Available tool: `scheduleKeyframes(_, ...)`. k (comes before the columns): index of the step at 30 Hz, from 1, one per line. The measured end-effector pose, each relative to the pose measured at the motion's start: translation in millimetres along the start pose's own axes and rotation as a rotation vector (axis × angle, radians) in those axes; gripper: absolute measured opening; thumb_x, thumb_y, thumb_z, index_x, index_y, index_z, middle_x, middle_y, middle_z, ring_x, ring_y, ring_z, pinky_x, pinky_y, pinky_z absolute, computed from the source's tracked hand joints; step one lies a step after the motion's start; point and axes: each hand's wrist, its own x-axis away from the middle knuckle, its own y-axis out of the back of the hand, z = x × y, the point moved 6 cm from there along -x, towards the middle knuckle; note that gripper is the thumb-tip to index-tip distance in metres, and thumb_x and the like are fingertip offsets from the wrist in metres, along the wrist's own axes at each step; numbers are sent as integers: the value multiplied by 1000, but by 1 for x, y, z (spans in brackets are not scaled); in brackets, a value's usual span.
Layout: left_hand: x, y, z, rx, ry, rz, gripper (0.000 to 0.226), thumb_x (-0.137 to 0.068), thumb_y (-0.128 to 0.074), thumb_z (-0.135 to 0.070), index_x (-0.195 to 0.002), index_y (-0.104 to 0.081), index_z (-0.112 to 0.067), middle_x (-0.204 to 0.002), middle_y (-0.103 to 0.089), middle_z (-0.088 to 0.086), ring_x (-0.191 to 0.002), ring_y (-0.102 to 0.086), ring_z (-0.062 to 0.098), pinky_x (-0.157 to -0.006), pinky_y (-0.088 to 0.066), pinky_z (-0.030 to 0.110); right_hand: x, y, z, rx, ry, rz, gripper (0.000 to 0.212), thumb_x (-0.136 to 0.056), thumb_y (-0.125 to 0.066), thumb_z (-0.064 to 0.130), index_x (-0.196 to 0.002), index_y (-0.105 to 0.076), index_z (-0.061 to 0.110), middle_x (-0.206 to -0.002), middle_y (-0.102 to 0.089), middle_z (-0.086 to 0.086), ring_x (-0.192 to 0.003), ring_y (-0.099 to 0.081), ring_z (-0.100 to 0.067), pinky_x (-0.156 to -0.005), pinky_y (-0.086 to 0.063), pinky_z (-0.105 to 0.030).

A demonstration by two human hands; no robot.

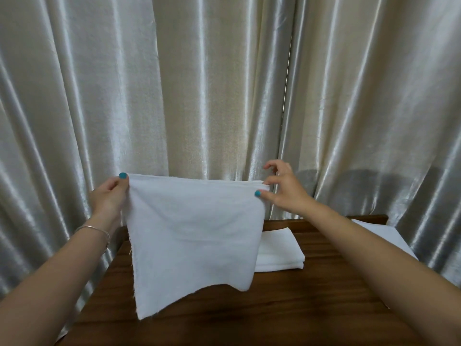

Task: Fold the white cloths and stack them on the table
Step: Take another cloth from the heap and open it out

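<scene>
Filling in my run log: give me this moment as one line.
left hand: pinches cloth top corner | right hand: pinches other top corner | cloth: hanging above table | folded stack: on table behind

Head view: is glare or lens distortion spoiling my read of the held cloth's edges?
Head view: glare streaks only the satin curtain; the held cloth is evenly lit, with sharp edges between the left hand and right hand; wide-angle bending bows the curtain folds near the borders; the table is dark but legible.
</scene>
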Motion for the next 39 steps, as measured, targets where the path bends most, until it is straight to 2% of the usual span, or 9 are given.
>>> scheduleKeyframes(3,6,-9,-7,31,-53,64,21,-81,-68,-39,-60,-71,-39,-58,-62,-19,-67,-54,6,-69,-47,24,-6,5,-2,25,-65,111,17,-85,-71,15,-86,-74,-1,-122,-58,-6,-114,-53,-18,-96,-39,-22)
scheduleKeyframes(6,9,-15,-8,-12,-84,145,21,-85,-66,-37,-65,-72,-42,-61,-67,-23,-72,-58,6,-72,-49,25,-12,14,-13,-47,-239,94,17,-86,-70,10,-92,-75,-5,-106,-69,-16,-95,-63,-23,-87,-49,-33)
scheduleKeyframes(10,13,-26,2,-96,-47,322,16,-89,-64,-31,-75,-72,-31,-79,-70,-6,-80,-61,15,-81,-50,32,-7,15,-31,5,-380,244,18,-82,-75,14,-93,-76,0,-94,-73,-15,-81,-60,-15,-70,-44,-25)
scheduleKeyframes(16,24,-31,11,-87,1,469,13,-92,-58,-22,-88,-70,-22,-91,-72,3,-85,-66,16,-73,-52,24,4,35,-42,-161,-416,144,29,-75,-79,1,-99,-74,17,-78,-65,-8,-71,-59,-12,-76,-49,-19)
scheduleKeyframes(21,40,-35,22,-269,-13,633,23,-95,-52,-27,-86,-71,-17,-70,-73,-5,-63,-65,5,-62,-52,18,15,48,-57,-105,-477,169,19,-76,-81,11,-89,-76,23,-79,-72,-2,-75,-66,-12,-76,-56,-25)
scheduleKeyframes(23,49,-41,24,-287,-26,641,27,-97,-48,-26,-82,-68,-15,-62,-69,-8,-55,-61,2,-56,-50,16,20,53,-59,-43,-485,195,15,-75,-82,20,-75,-74,33,-80,-75,5,-84,-69,-15,-83,-55,-34)
scheduleKeyframes(29,69,-52,21,-340,-138,528,34,-98,-46,-26,-93,-65,2,-91,-66,28,-82,-58,30,-82,-52,46,33,59,-61,-64,-471,197,29,-74,-82,12,-66,-70,37,-65,-70,19,-70,-65,2,-79,-57,-32)
scheduleKeyframes(36,85,-69,12,-340,-260,436,20,-97,-48,-23,-100,-65,-12,-92,-63,2,-85,-55,15,-75,-41,29,42,70,-72,-78,-482,192,16,-76,-81,10,-78,-73,24,-82,-72,0,-81,-66,-15,-77,-57,-33)
scheduleKeyframes(39,86,-73,12,-393,-275,486,26,-97,-49,-25,-79,-63,-12,-63,-52,3,-58,-46,13,-57,-36,25,47,74,-77,-107,-523,225,12,-77,-79,7,-88,-76,9,-81,-71,-7,-71,-63,-14,-59,-53,-22)
